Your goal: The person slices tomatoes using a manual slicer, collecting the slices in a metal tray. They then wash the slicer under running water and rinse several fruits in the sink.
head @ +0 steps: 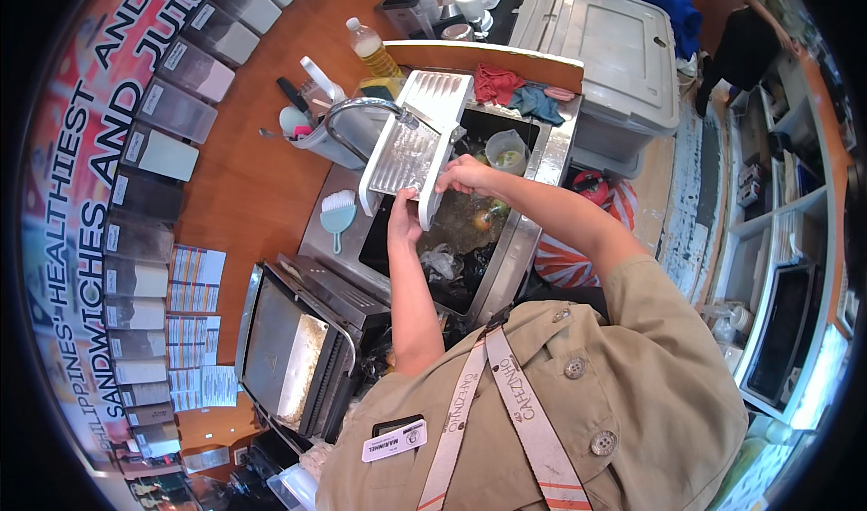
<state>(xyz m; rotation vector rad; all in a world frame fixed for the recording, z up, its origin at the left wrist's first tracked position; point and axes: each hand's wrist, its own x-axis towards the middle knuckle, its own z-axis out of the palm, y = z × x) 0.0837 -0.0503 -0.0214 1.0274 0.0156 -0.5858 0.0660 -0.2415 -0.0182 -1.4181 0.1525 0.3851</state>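
A white mandoline-style slicer (401, 157) with ribbed metal plates is tilted over the sink (488, 267), beneath the spout of a curved chrome faucet (369, 103). Its metal surface looks wet and shiny. My left hand (404, 220) grips its near end, thumb on the plate and the other fingers hidden underneath. At the slicer's right side rail, my right hand (466, 174) has bent fingers against the white frame; whether they grip it or only touch it is unclear. A clear plastic measuring cup (506, 152) sits in the sink, beyond my right hand.
A teal brush (338, 220) lies on the steel ledge left of the sink. Behind it stands a utensil container (325, 138). A panini press (305, 348) is at the near left. Red and blue cloths (498, 83) lie at the sink's back. Another person (748, 44) stands far right.
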